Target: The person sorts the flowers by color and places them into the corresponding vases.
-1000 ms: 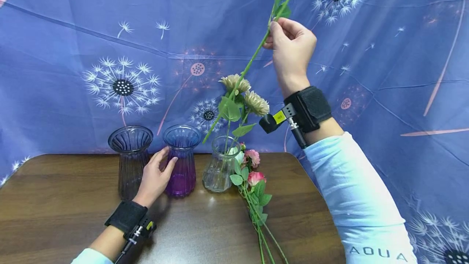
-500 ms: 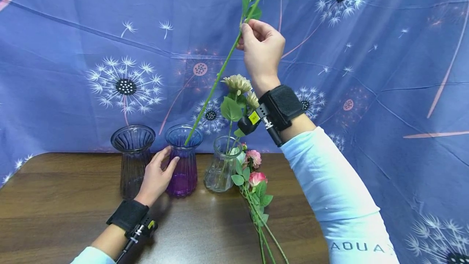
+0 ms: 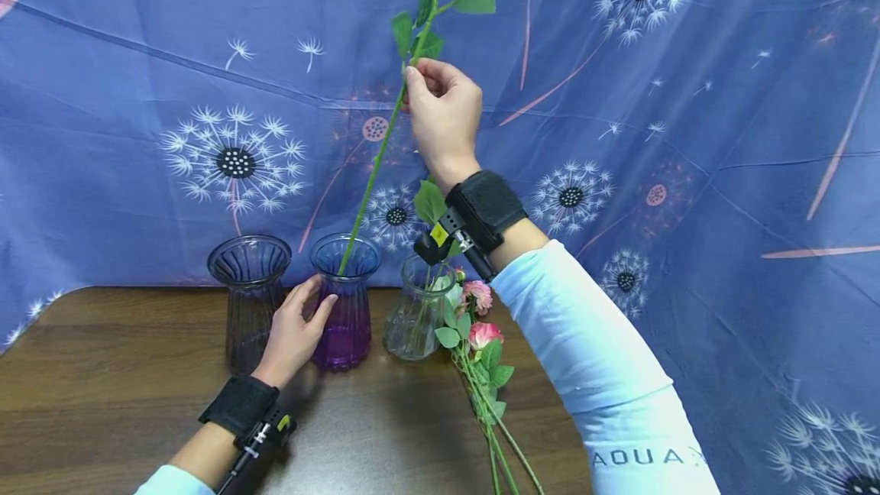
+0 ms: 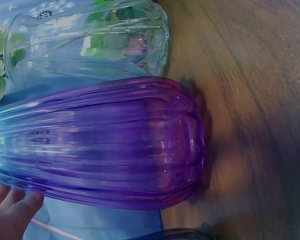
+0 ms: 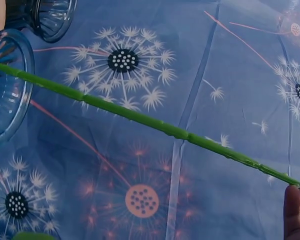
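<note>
My right hand [image 3: 447, 109] pinches a long green flower stem [image 3: 376, 166] between thumb and fingertips, just below its leaves. The stem slants down, its lower end inside the mouth of the blue-to-purple ribbed glass vase [image 3: 341, 327]. Its top runs out of the head view, so any bloom is hidden. In the right wrist view the stem [image 5: 135, 116] crosses the vase's blue rim [image 5: 27, 100]. Low on the left, my left hand [image 3: 292, 331] rests its thumb and fingertips against the purple vase's side, fingers fairly straight; the left wrist view shows those fingertips [image 4: 32, 202] at the glass.
A dark grey glass vase [image 3: 249, 312] stands left of the purple one. To the right is a clear vase [image 3: 412, 327] with leafy stems, partly behind my right wrist. Pink flowers [image 3: 484, 334] lie beside it on the wooden table [image 3: 137, 403]. A blue patterned cloth [image 3: 124, 136] hangs behind.
My right hand has moved left and slightly down with the stem, whose lower end has gone from beside the clear vase into the purple vase's mouth. My left hand has stayed put.
</note>
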{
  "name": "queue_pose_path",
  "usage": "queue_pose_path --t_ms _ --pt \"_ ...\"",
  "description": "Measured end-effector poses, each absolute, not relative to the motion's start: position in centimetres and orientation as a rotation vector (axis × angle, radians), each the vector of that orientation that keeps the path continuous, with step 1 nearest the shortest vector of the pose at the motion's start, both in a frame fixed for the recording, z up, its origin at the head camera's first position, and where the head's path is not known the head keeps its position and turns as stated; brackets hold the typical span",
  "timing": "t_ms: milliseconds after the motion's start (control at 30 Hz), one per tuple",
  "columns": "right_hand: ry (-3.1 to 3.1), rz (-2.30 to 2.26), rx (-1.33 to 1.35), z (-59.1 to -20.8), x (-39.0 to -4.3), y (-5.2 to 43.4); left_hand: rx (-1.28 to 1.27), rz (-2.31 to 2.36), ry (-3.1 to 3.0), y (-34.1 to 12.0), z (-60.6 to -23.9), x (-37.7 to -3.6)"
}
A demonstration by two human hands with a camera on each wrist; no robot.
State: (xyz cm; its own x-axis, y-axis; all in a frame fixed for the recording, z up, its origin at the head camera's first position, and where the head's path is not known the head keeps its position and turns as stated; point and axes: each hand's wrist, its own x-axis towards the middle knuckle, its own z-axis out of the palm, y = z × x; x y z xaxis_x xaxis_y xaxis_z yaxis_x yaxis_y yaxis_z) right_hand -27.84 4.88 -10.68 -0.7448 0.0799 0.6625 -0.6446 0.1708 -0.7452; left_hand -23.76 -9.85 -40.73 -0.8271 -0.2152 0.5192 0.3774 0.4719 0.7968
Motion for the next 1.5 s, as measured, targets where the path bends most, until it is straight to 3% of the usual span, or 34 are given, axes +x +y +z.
queue_pose_path --t_ms 1500 --pt "-2.071 1.560 0.525 -15.7 -29.4 1.8 -0.143 -1.386 -2.197 -9.9 -40.6 -23.5"
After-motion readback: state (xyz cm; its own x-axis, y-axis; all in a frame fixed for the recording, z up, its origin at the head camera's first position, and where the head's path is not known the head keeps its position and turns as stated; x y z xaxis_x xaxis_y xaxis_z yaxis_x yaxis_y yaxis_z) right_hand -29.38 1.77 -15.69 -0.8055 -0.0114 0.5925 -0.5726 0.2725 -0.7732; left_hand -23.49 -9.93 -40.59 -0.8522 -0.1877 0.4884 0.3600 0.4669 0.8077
